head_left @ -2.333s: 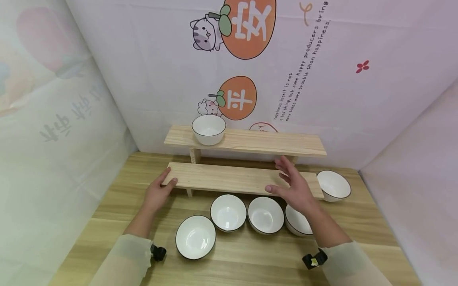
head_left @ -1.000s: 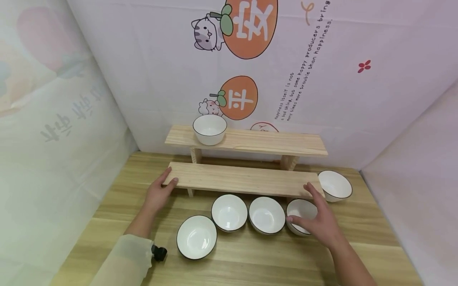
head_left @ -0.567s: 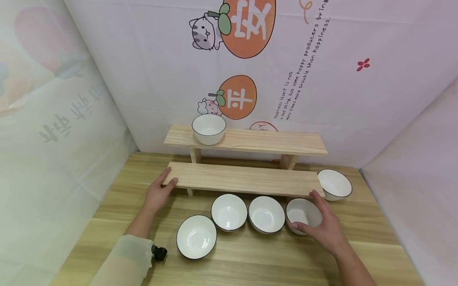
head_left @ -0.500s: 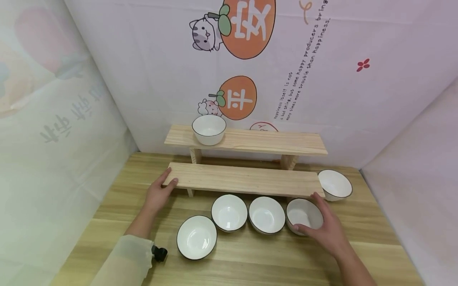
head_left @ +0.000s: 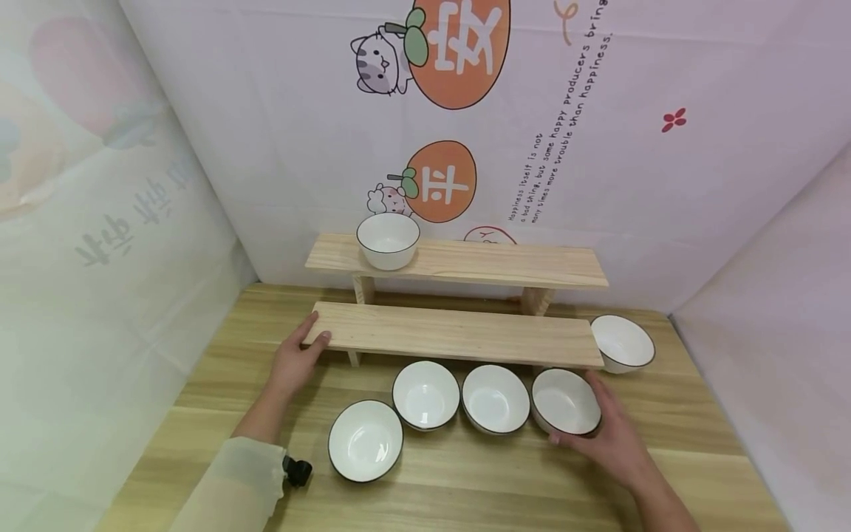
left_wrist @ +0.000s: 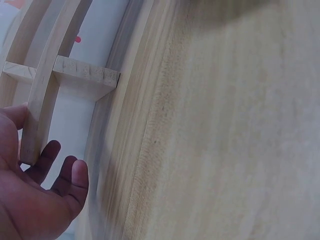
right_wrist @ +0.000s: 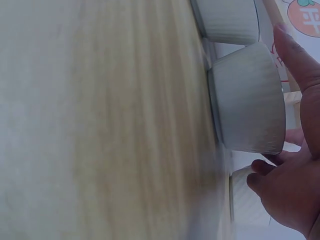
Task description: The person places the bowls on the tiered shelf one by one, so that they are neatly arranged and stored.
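My left hand [head_left: 292,358] pinches the left end of the lower board of a two-tier wooden shelf [head_left: 452,334], thumb on top. In the left wrist view that hand [left_wrist: 37,185] has several fingers curled below the board's end. My right hand [head_left: 614,440] is wrapped round the near right side of a white, dark-rimmed bowl [head_left: 565,403], thumb at its near rim. The right wrist view shows the hand [right_wrist: 295,165] close against the ribbed bowl [right_wrist: 250,102]. Two similar bowls, a middle bowl [head_left: 496,399] and another bowl [head_left: 425,395], stand in line to its left.
One white bowl [head_left: 388,242] sits on the left part of the upper board [head_left: 505,262]. Another bowl [head_left: 623,345] stands beyond the shelf's right end, and a bowl [head_left: 365,442] lies front left on the wooden table [head_left: 479,488]. Printed white cloth [head_left: 299,133] encloses the back and sides.
From over the lower board, my right hand has come down and right to the rightmost front bowl and closed round its side. The left hand keeps its place on the board's end.
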The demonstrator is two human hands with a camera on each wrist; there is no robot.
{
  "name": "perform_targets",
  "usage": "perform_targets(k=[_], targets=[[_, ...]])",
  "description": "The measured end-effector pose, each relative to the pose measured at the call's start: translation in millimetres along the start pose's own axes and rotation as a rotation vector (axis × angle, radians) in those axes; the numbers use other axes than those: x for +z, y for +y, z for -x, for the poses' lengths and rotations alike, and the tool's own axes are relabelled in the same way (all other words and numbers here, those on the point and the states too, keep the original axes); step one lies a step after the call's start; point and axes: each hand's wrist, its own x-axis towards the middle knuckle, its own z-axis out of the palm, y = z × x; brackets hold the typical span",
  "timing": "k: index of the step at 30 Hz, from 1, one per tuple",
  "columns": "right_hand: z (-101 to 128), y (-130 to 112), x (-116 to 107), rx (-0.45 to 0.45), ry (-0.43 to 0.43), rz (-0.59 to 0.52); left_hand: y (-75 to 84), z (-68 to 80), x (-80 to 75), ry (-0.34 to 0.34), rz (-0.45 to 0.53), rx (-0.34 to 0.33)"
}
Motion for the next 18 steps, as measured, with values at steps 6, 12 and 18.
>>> perform_targets(k=[6,12,18], targets=[[0.0,4.5,2.3,0.044,-0.057,0.025,-1.5,-1.0,0.3,0.005,-0.009,0.004],[-0.5,7.7,3.1,0.068,-0.087,0.042,-2.0,-1.9,0.8,0.007,0.0,0.004],[-2.7,8.9,3.1,0.094,-0.101,0.039,-3.2,-2.7,1.0,0.015,0.008,0.005]])
